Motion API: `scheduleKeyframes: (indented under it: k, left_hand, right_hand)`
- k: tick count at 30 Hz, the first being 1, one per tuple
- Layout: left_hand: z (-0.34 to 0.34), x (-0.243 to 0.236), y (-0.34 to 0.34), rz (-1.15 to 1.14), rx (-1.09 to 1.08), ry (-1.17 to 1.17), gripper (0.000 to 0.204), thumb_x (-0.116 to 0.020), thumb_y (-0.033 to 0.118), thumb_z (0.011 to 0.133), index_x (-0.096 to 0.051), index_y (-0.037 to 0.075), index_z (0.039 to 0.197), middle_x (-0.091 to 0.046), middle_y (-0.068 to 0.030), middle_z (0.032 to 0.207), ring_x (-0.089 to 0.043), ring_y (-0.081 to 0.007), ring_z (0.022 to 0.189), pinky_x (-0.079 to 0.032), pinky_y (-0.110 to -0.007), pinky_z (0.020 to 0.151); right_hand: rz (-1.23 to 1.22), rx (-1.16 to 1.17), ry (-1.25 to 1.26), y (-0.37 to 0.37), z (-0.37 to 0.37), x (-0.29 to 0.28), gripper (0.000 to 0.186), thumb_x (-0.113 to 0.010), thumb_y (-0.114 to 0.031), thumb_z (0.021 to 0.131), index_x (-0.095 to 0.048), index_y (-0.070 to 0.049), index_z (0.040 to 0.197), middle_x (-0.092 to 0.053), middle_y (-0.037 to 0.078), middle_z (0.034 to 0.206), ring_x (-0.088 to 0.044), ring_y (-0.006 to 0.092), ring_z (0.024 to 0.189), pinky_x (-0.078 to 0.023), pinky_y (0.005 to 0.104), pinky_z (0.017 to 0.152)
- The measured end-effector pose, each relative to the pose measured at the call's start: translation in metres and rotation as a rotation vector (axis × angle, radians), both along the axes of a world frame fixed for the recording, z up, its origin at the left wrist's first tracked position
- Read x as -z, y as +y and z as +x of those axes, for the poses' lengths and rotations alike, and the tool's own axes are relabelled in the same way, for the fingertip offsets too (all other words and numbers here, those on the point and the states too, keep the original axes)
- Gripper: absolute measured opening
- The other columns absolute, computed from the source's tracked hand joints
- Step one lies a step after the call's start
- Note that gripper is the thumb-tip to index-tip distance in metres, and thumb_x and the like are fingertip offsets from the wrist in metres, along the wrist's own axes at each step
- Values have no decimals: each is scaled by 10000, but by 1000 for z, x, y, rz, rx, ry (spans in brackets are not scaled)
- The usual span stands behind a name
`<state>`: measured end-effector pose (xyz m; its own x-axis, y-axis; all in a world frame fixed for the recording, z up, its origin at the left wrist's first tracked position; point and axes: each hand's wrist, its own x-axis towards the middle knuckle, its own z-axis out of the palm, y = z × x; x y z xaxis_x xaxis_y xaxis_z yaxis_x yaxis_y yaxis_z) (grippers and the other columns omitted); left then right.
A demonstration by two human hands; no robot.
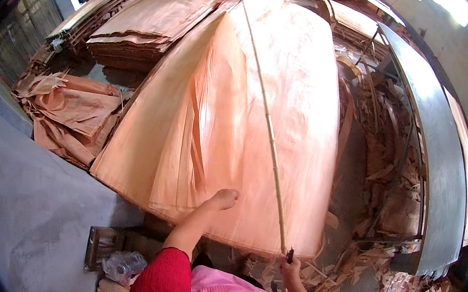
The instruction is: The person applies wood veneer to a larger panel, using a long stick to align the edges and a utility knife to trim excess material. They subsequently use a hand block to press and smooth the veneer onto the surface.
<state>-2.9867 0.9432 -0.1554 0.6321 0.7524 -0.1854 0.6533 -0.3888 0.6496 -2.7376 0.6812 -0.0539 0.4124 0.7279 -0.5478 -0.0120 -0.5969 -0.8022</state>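
Note:
A wide stack of thin wood veneer sheets (300, 96) spreads out in front of me. On its left half, the top sheet is lifted into a long raised fold (206, 108). My left hand (225, 198) is closed in a fist over the near part of the stack, beside the lower end of that fold; what its fingers hold, if anything, is hidden. At the near right corner, my right hand (291, 269) grips the near end of a long thin bamboo pole (270, 133), which slants away across the sheets to the far edge. A small black piece (290, 255) sticks up at that hand.
More veneer stacks (163, 11) stand at the back left, with crumpled veneer (76, 108) below them. On the right is a long grey panel (436, 146) on a metal frame. Veneer scraps (368, 288) litter the floor. A grey wall (37, 198) borders the left, near a plastic bottle (123, 265).

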Motion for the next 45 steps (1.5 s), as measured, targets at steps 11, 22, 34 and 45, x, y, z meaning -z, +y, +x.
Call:
scheduleKeyframes:
  k: [11,22,34,45]
  left_hand:
    - [-91,16,-69,33,260,218,189,-529,164,752,-526,73,918,-573,-85,968,-540,-275,925,-440,-386,769]
    - [-240,35,-32,-31,-1240,496,849,-712,310,644,-255,22,1299,-298,-211,1316,-283,-305,1233,-303,-400,975]
    - [-275,46,-47,-141,-1107,344,259,-476,169,791,-535,7,984,-590,-201,937,-560,-367,892,-451,-432,759]
    - [-265,34,-64,-88,-1066,129,309,-579,212,723,-537,24,964,-581,-222,868,-554,-395,837,-441,-463,729]
  right_hand:
    - [-41,-146,-26,-20,-13,30,255,-613,-247,795,-568,-5,731,-447,-21,504,-427,70,463,-343,247,413]
    - [-119,105,174,-19,-86,4,184,-594,-218,804,-565,-45,748,-458,-14,520,-445,78,469,-342,242,414]
    - [-570,-30,-38,-147,-53,-168,195,-514,-223,819,-533,-33,781,-441,31,499,-440,149,416,-355,279,388]
    - [-351,-79,104,-55,-80,-247,196,-475,-192,811,-497,-27,707,-405,52,474,-420,184,379,-355,311,374]
